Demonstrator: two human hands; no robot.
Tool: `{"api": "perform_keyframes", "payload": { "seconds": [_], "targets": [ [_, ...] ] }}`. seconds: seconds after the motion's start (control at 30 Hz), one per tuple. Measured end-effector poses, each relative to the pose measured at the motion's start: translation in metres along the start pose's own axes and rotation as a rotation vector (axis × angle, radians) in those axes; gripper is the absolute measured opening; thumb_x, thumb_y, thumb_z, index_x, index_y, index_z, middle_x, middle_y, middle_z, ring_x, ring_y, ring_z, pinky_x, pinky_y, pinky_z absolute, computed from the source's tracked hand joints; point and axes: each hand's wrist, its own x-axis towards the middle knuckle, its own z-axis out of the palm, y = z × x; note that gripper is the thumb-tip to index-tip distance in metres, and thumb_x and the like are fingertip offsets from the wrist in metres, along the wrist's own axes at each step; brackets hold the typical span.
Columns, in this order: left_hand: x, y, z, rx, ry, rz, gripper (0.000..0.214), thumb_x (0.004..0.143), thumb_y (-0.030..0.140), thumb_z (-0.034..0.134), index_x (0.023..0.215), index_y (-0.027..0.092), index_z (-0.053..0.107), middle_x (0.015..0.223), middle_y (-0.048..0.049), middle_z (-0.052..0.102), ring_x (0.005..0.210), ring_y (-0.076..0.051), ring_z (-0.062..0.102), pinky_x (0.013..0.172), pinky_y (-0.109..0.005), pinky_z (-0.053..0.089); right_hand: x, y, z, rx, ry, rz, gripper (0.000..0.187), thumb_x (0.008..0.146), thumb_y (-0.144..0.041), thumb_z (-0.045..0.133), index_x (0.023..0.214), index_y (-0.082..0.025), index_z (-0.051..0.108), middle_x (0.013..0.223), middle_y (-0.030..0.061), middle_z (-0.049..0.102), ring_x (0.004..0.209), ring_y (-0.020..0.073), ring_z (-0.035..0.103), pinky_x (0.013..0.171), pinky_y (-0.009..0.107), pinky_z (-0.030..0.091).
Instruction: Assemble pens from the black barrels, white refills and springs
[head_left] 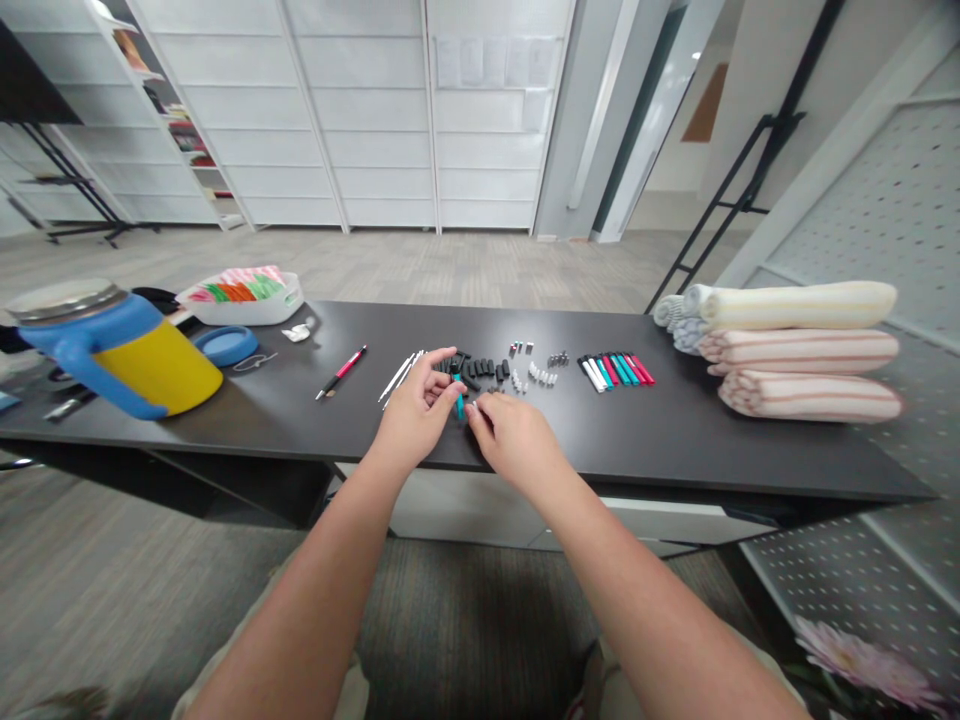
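Note:
My left hand is over the dark table, its thumb and fingers closed on a short teal pen barrel that points downward. Close against the barrel's lower end, my right hand has thumb and forefinger pinched together; what lies between them is too small to name. Just beyond my hands are several black cylindrical pen parts. Thin white refills lie left of my left hand. Small clear-white pieces and dark springs or tips stand in groups to the right.
Teal, red, white and black pen barrels lie in a row at right, before rolled towels. An assembled red-and-black pen lies at left. A blue-and-yellow mug, blue lid and white basket stand farther left.

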Motion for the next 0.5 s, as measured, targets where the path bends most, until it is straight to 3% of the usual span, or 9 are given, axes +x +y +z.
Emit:
{"api": "perform_keyframes", "payload": {
  "seconds": [0.17,0.37,0.5],
  "targets": [
    [0.005,-0.004,-0.004,-0.171,-0.007,-0.096,0.046,0.086,0.035,0.078,0.127,0.018,0.064,0.085,-0.0028,0.074,0.075,-0.014,0.068,0.075,-0.026,0.052,-0.002,-0.001,0.0,0.01,0.023,-0.004,0.034,0.112,-0.031,0.036,0.092,-0.02,0.062,0.09,0.0063,0.071,0.079,0.0183,0.064,0.07,0.03,0.038],
    [0.01,0.0,-0.01,-0.732,0.236,-0.273,0.043,0.08,0.024,0.084,0.118,0.022,0.064,0.089,-0.0016,0.074,0.073,-0.009,0.066,0.071,-0.02,0.053,-0.003,0.004,0.001,0.107,0.065,0.014,0.034,0.111,-0.029,0.034,0.094,-0.02,0.062,0.093,0.0063,0.073,0.085,0.0192,0.067,0.076,0.03,0.042],
    [0.014,0.001,-0.015,-0.962,0.361,-0.374,0.027,0.086,0.015,0.076,0.11,0.021,0.065,0.088,-0.0003,0.071,0.068,-0.005,0.064,0.07,-0.017,0.053,-0.001,0.008,0.001,0.252,0.115,0.028,0.029,0.109,-0.022,0.038,0.113,-0.019,0.066,0.113,0.0077,0.076,0.105,0.0201,0.069,0.092,0.03,0.047]
  ]
}}
